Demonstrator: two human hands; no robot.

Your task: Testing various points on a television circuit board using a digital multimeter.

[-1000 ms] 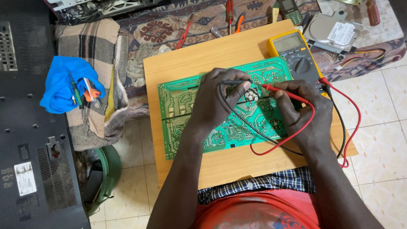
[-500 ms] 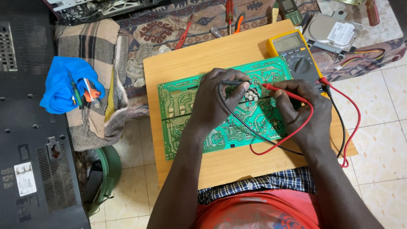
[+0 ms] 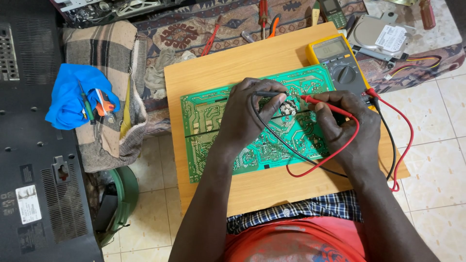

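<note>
Looking down, the head camera showed the green circuit board lying solder side up on the wooden board. Over its middle the left hand pinched the black probe and the right hand the red probe, tips close together to touch neighbouring joints. The yellow multimeter lay beyond the board's far right corner, display facing the person.

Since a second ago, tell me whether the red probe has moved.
No. The red probe in the right hand keeps its tip at the same spot on the green circuit board, left of the yellow multimeter.
</note>
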